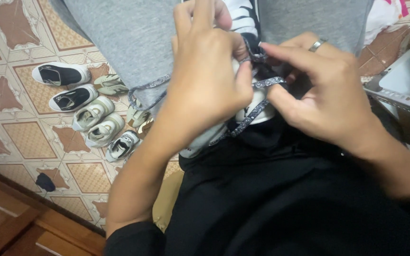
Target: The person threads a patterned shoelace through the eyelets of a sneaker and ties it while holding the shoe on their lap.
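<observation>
Terracotta-and-cream patterned floor tiles [29,137] spread below the person's lap, with a row of small shoes [91,114] lined up beside a grey cloth [134,33] and a wooden edge [20,223] along the lower left corner. A small shoe [255,106] lay over the black-clothed lap between both hands; the left hand [207,78] was closed around it and pinching the patterned lace [266,83], while the right hand [319,90], wearing a ring [317,45], gripped the same lace between thumb and fingers.

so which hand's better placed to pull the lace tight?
Probably the right hand: its fingertips pinch the patterned lace at the free stretch. The left hand covers the shoe, steadying it.
</observation>
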